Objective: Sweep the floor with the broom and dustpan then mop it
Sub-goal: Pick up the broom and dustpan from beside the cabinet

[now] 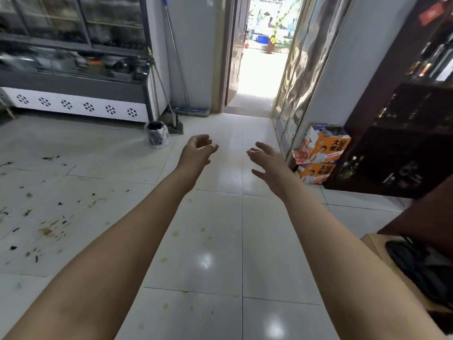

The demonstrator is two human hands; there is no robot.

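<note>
L hand [197, 151] & R hand [267, 163] loose; lined bin [157, 136] by dustpan [174, 123]

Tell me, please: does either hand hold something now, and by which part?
Nothing is held. The left hand and the right hand are both empty, fingers loosely spread; the mop leans untouched on the wall.

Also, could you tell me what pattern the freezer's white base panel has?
Dark snowflakes; head view.

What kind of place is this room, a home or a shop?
Probably a small shop: a glass-fronted display chiller stands at the left, printed orange cartons are stacked on the floor, and dark shelves on the right hold bottles.
</note>
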